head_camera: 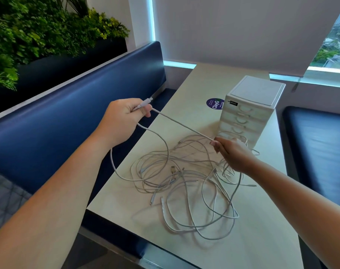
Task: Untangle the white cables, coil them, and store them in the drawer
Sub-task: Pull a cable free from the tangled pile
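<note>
On the pale table [258, 247] lies a loose tangle of white cables [184, 181]. One cable [181, 125] runs taut above it: the left hand [124, 117] grips its plug end and the right hand [232, 155] pinches it further along. Just behind stands a small drawer unit [250, 113], its drawers closed and their contents hidden. A blue bench [68, 117] and plants [39, 35] line the left side.
</note>
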Available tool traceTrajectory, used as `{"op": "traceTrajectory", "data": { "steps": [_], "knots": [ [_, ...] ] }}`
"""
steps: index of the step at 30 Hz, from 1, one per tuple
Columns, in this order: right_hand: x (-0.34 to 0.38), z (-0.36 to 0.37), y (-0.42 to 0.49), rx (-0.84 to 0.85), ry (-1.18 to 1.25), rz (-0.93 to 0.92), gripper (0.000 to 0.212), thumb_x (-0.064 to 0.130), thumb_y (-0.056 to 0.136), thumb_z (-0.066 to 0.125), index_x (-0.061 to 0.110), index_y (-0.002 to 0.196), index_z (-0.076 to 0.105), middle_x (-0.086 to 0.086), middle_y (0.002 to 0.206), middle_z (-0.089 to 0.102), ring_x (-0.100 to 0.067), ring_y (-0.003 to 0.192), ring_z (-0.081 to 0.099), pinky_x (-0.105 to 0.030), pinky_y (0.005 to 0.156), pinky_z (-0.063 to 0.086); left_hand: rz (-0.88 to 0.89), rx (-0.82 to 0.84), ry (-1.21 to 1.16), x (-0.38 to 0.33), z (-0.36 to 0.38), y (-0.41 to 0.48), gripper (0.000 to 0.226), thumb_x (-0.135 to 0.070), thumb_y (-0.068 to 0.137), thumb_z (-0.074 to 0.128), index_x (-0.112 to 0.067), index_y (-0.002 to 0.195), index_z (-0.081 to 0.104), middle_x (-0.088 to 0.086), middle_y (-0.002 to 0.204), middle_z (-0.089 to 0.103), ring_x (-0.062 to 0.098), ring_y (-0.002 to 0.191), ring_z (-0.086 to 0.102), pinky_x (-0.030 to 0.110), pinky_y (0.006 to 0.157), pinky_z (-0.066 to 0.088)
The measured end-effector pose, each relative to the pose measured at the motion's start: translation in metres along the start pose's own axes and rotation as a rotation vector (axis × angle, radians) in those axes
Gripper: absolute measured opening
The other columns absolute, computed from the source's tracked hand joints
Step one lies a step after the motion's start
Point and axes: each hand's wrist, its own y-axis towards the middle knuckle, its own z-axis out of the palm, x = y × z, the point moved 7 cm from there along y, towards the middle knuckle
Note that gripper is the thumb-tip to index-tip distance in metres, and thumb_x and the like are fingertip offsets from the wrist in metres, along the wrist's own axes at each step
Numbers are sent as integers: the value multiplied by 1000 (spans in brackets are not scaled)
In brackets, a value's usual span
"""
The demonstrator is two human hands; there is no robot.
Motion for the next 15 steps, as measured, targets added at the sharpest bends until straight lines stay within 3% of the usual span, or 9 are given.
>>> {"op": "traceTrajectory", "data": {
  "steps": [3, 7, 11, 13, 15],
  "knots": [
    [5, 1, 3, 7, -7, -38, 54, 61, 94, 28, 15, 79, 52, 0, 64, 53, -24, 60, 50, -31, 55, 34, -25, -41, -2, 3, -7, 1, 32, -30, 100, 54, -18, 73, 66, -3, 55, 36, 7, 52, 34, 17, 51, 27],
    [3, 5, 5, -6, -36, -60, 37, 43, 99, 35, 13, 87, 53, -5, 72, 59, -27, 64, 53, -34, 58, 40, -44, -53, -2, 4, -9, -2, 31, -30, 100, 54, -19, 74, 66, -3, 57, 36, 6, 51, 33, 15, 49, 27],
    [-5, 17, 6, 71, 44, -39, 14, 25, 96, 43, 25, 84, 49, 6, 73, 55, -21, 67, 54, -32, 63, 42, -70, -34, -12, 8, -8, -6, 32, -33, 100, 53, -20, 75, 66, 6, 64, 42, 7, 55, 33, 14, 51, 29],
    [-11, 24, 3, 137, 16, -27, 13, 15, 94, 50, 23, 85, 54, 11, 76, 58, -16, 76, 55, -32, 72, 43, -93, -46, -31, 12, -10, -7, 32, -34, 100, 52, -20, 76, 67, 8, 69, 47, 6, 58, 36, 11, 53, 30],
    [-22, 29, -2, 159, -68, -18, 9, 16, 92, 57, 23, 92, 63, 13, 89, 62, -15, 93, 54, -35, 85, 40, -115, -57, -41, 16, -12, -8, 32, -34, 100, 52, -21, 75, 66, -2, 65, 47, 3, 56, 37, 10, 52, 30]
  ]
}}
